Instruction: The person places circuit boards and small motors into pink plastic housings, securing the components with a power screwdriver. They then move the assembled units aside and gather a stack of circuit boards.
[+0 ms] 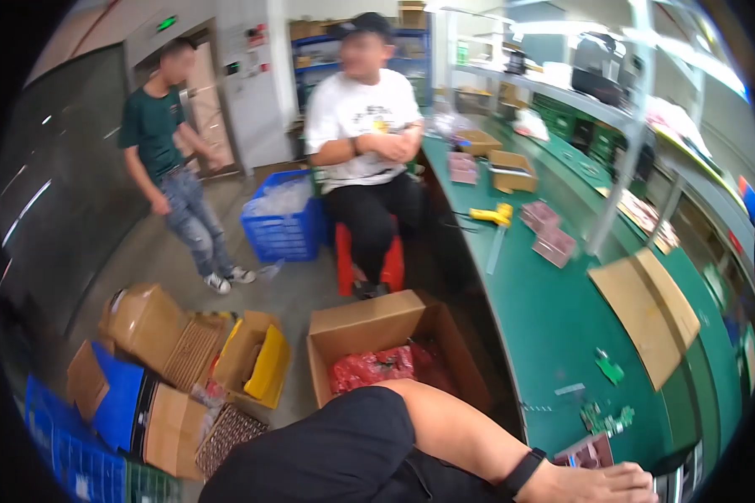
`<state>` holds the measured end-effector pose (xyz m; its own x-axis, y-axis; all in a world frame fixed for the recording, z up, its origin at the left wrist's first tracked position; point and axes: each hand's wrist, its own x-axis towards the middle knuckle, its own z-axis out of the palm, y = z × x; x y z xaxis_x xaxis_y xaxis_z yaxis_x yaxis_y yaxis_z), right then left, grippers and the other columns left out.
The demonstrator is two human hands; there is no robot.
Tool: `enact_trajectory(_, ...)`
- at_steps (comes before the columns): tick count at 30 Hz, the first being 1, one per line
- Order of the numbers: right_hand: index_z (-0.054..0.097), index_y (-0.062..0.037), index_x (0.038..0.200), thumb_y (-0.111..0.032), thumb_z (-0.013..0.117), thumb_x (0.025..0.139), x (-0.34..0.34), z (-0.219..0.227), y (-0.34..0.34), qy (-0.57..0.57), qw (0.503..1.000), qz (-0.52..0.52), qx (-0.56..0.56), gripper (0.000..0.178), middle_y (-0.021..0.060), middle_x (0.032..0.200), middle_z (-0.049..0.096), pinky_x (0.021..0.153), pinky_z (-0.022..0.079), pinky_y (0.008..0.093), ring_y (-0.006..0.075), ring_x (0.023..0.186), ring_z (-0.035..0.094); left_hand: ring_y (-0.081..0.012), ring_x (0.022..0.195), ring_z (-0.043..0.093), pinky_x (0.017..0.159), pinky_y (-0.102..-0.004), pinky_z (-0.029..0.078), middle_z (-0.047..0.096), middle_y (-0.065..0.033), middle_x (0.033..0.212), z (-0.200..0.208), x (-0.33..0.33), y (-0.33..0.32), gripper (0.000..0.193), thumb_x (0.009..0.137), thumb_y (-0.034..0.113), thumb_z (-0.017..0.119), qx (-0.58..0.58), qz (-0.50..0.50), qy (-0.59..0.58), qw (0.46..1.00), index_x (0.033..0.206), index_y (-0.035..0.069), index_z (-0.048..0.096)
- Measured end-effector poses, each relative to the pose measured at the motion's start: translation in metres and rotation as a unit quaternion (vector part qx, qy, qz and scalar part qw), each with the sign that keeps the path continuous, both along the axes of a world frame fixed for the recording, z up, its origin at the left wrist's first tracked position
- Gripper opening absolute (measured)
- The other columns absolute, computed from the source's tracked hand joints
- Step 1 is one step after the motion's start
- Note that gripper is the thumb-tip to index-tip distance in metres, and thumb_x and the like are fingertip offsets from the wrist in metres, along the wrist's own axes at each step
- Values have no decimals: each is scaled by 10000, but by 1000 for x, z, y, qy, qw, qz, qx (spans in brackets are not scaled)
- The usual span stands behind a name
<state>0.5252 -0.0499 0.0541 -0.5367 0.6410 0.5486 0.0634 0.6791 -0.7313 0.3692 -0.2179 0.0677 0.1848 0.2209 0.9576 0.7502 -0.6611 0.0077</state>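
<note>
My left arm, with a black sleeve and a dark wristband [522, 474], reaches right along the lower edge to the green-topped bench [528, 318]. At its end my left hand [600, 484] shows its back, fingers stretched out, partly cut off by the picture's edge. Just beyond the fingertips stands a black and silver object [681, 474]; contact cannot be made out. A pink tray [591, 453] sits right behind the hand. Farther back lie small green circuit boards [608, 419] and another green board piece [610, 366]. My right hand is out of view.
Cardboard [646, 314] lies on the bench, with pink trays [552, 246] and a yellow hot glue gun [492, 215] farther back. An open carton [331, 331] holds red bags. Boxes and blue crates [281, 226] stand on the floor. One person [365, 126] sits, another [164, 142] stands.
</note>
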Motion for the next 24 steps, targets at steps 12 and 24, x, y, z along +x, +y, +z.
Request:
enact_trajectory(12, 592, -20, 1333, -105, 662, 1003, -56, -92, 20, 58, 925, 198, -320, 348, 124, 1125, 699, 896, 571, 364, 262, 1044, 704, -489, 1389, 453, 1154, -576, 356, 416, -288, 1538, -20, -108, 86, 410, 652, 167, 837, -291, 71, -14, 954, 1061, 153, 804)
enact_trajectory(24, 657, 37, 856, -125, 661, 1006, -42, -101, 30, -149, 981, -17, -120, 220, 90, 547, 621, 472, 445, 317, 154, 478, 623, -475, 1414, 400, 1153, -554, 374, 404, -268, 1543, -63, -109, 153, 402, 696, 199, 849, -368, 63, 43, 927, 1081, 112, 777)
